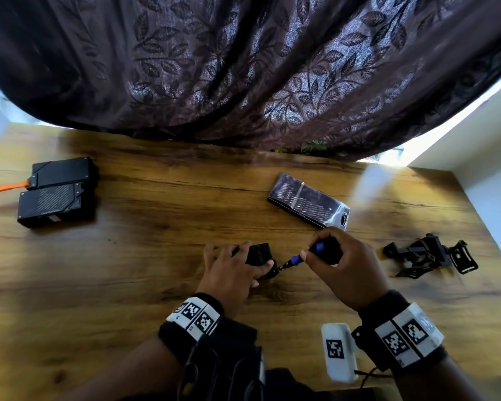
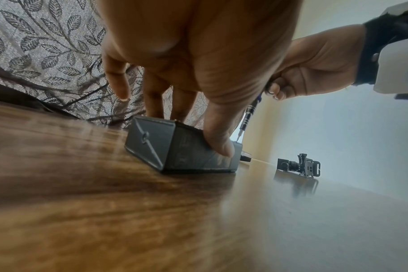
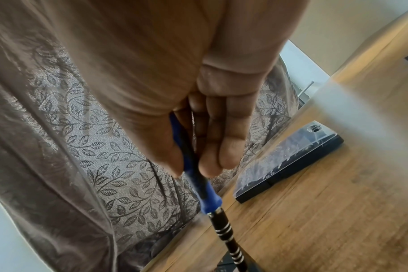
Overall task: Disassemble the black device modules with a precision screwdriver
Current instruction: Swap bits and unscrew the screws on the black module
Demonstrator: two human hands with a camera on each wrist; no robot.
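A small black device module (image 1: 259, 253) (image 2: 182, 147) lies on the wooden table (image 1: 156, 241) near its middle front. My left hand (image 1: 232, 266) (image 2: 186, 77) grips it from above, thumb pressed on its near side and fingers over its far side. My right hand (image 1: 334, 254) (image 3: 193, 119) holds a blue-and-black precision screwdriver (image 1: 297, 258) (image 3: 212, 200) (image 2: 248, 117). Its tip touches the module's right end in the left wrist view.
Two larger black modules (image 1: 57, 192) with an orange cable (image 1: 3, 188) sit at the far left. A clear-lidded bit case (image 1: 308, 205) (image 3: 289, 162) lies behind my hands. Loose black parts (image 1: 430, 256) (image 2: 298, 165) lie at the right. A dark leaf-patterned curtain (image 1: 243, 68) hangs behind.
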